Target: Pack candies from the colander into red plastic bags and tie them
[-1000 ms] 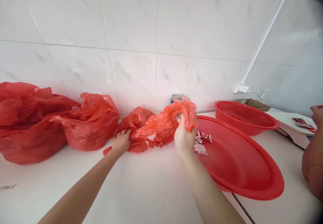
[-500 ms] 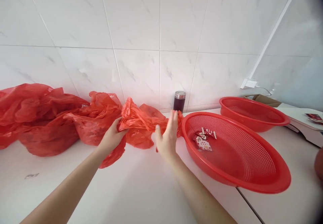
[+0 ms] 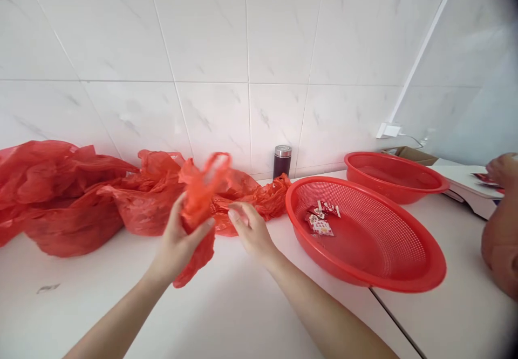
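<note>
With open room on the table [image 3: 230, 310] up to the rim of the red basket [image 3: 404, 283], holds over it a crumpled red bag [image 3: 197, 202], looped at top, clamped in left hand [image 3: 173, 244], with right hand [image 3: 254, 235] half-open nearby.

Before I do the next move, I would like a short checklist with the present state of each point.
1. Left hand grips the red plastic bag: ok.
2. That held bag is smoothed flat: not ok, it is crumpled.
3. Right hand is off the loose red bags behind it: cannot tell.
4. Small printed packets lie inside the perforated red basket: ok.
5. Silver-lidded dark tumbler stands upright: ok.
6. Co-worker's hand is apart from both hands: ok, far right.
</note>
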`<control>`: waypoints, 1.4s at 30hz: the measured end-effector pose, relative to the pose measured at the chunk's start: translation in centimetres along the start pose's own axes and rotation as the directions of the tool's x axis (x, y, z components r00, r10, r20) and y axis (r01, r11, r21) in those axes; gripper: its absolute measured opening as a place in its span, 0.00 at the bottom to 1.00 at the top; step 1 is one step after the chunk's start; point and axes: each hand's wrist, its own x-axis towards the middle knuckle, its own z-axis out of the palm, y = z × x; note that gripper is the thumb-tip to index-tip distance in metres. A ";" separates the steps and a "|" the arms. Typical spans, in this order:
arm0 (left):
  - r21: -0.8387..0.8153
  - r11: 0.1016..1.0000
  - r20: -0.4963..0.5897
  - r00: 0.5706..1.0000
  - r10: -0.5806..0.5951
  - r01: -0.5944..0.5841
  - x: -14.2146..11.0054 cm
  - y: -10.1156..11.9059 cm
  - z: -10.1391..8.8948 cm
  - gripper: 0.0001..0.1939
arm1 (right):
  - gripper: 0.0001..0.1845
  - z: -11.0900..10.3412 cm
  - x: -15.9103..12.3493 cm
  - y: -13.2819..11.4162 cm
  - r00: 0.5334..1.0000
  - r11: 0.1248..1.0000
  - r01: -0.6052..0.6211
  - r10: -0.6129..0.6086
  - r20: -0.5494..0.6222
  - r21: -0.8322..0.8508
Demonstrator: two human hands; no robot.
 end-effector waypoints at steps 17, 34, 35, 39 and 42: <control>-0.051 0.993 0.212 0.970 0.116 -0.108 0.2 -0.4 -2.8 0.10 | 0.16 -10.7 -6.7 -3.2 0.949 0.922 0.070 0.056 -0.310 0.381; 0.399 0.828 0.502 0.849 0.163 -0.395 -5.6 4.4 3.9 0.14 | 0.10 -8.1 -6.5 -5.5 0.995 0.982 -0.096 0.096 0.011 0.165; 0.339 0.901 0.475 0.876 0.084 -0.270 -5.1 4.0 4.1 0.11 | 0.10 -8.3 -6.5 -5.3 0.995 0.988 -0.097 0.093 0.032 0.122; 0.032 0.992 0.401 0.907 -0.128 0.126 -2.6 3.8 2.7 0.06 | 0.17 -10.4 -6.7 -3.3 0.999 0.990 -0.026 0.030 0.028 -0.136; -0.204 0.930 0.346 0.911 -0.225 0.307 -1.6 3.8 1.1 0.09 | 0.20 -12.2 -6.9 -2.6 0.998 0.954 -0.019 0.002 -0.057 -0.299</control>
